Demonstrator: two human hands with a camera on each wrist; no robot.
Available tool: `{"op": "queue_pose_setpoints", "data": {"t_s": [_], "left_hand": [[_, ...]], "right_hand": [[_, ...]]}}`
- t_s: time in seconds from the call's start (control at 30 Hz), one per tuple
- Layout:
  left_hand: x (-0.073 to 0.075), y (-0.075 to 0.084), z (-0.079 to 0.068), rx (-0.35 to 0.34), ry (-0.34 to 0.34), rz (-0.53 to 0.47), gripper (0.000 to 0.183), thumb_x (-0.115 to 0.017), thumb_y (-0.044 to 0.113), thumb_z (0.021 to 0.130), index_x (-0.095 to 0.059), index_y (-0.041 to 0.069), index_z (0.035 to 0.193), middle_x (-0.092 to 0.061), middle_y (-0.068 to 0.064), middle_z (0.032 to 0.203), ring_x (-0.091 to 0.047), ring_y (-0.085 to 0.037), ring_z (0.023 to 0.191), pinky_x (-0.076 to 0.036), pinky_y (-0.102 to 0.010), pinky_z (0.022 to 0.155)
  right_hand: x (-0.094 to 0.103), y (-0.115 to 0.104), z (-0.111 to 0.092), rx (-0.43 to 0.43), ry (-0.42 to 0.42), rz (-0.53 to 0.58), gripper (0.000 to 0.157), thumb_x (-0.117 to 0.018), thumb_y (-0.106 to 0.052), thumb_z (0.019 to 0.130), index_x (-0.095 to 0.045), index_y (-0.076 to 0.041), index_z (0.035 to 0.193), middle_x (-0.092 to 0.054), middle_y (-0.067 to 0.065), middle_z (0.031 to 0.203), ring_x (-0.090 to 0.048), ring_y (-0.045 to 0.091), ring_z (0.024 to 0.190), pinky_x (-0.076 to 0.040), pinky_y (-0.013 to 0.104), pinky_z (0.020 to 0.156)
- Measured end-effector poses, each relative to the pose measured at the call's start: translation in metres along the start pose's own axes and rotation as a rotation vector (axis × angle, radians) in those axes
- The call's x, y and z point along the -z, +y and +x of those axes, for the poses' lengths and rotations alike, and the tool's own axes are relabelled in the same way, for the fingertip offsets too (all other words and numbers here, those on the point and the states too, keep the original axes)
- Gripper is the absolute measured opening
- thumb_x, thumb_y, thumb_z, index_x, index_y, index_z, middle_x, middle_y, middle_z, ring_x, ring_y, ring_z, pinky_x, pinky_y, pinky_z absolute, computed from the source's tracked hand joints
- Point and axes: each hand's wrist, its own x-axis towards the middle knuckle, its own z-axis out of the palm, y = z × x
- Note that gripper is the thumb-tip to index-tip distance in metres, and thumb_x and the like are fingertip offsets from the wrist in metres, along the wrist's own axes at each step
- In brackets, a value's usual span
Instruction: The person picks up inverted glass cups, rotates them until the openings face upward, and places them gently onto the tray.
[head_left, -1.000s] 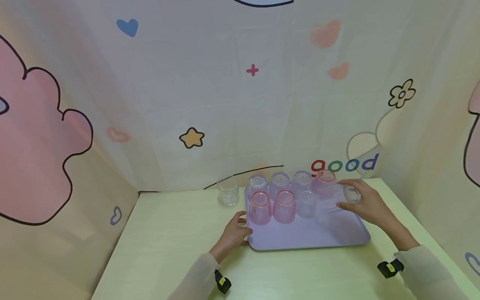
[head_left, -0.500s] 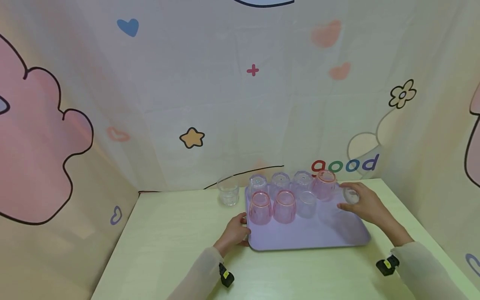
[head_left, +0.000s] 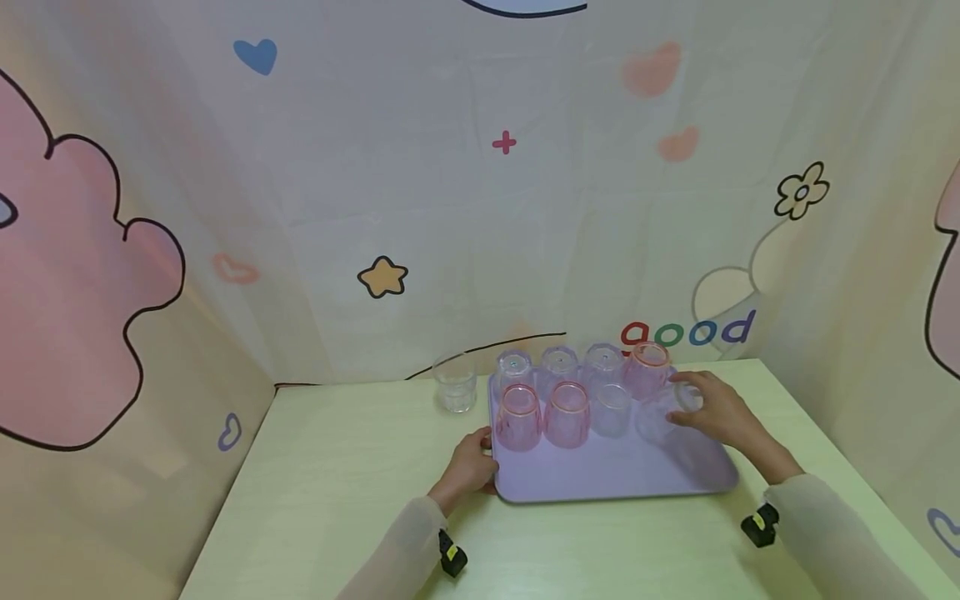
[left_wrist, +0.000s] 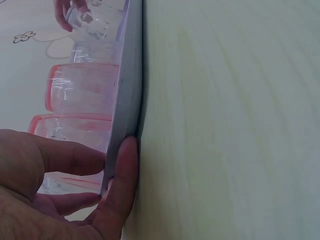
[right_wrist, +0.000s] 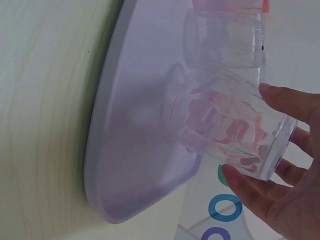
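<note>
My right hand (head_left: 720, 408) grips a clear glass (right_wrist: 225, 120) near its thick base. The glass is tilted, mouth down toward the right part of the lilac tray (head_left: 600, 475); whether it touches the tray, I cannot tell. My left hand (head_left: 468, 467) pinches the tray's left rim between thumb and fingers, as the left wrist view shows. In the tray's front row stand a pink glass (head_left: 519, 421), another pink glass (head_left: 567, 417) and a clear glass (head_left: 611, 412). Behind them are pale purple glasses (head_left: 559, 367) and a pink glass (head_left: 648, 375).
A clear glass (head_left: 455, 387) stands on the pale table (head_left: 360, 467), left of the tray's back corner. A printed curtain (head_left: 465, 208) hangs close behind the table and along its sides.
My right hand has moved slightly left with the clear glass, closer to the front row. My left hand stays at the tray's left rim; the tray and the other glasses have not visibly moved.
</note>
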Motion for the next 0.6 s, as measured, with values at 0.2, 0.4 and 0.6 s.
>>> {"op": "queue_pose_setpoints", "data": {"t_s": [0.2, 0.4, 0.6], "left_hand": [[0.0, -0.001, 0.001, 0.009, -0.004, -0.007, 0.079, -0.052, -0.018, 0.072, -0.042, -0.007, 0.15, -0.057, -0.018, 0.116, -0.065, -0.024, 0.075, -0.06, -0.038, 0.049], [0.001, -0.002, 0.002, 0.007, -0.007, -0.001, 0.08, -0.051, -0.018, 0.071, -0.042, -0.008, 0.15, -0.057, -0.018, 0.116, -0.065, -0.023, 0.075, -0.06, -0.037, 0.049], [0.0, -0.001, 0.001, 0.007, -0.007, -0.003, 0.08, -0.051, -0.018, 0.07, -0.042, -0.008, 0.15, -0.057, -0.017, 0.115, -0.064, -0.023, 0.074, -0.06, -0.037, 0.049]], "right_hand": [[-0.006, -0.002, 0.005, 0.004, -0.015, -0.033, 0.064, -0.088, -0.018, 0.078, -0.06, 0.006, 0.131, -0.053, 0.038, 0.129, -0.052, 0.059, 0.116, -0.044, 0.073, 0.092], [-0.008, -0.004, 0.011, 0.005, -0.026, -0.064, 0.062, -0.086, -0.018, 0.08, -0.06, 0.004, 0.131, -0.052, 0.039, 0.132, -0.052, 0.058, 0.118, -0.043, 0.073, 0.094], [-0.008, -0.008, 0.013, 0.01, -0.044, -0.094, 0.06, -0.087, -0.017, 0.078, -0.061, 0.002, 0.129, -0.054, 0.038, 0.13, -0.054, 0.057, 0.116, -0.046, 0.072, 0.092]]}}
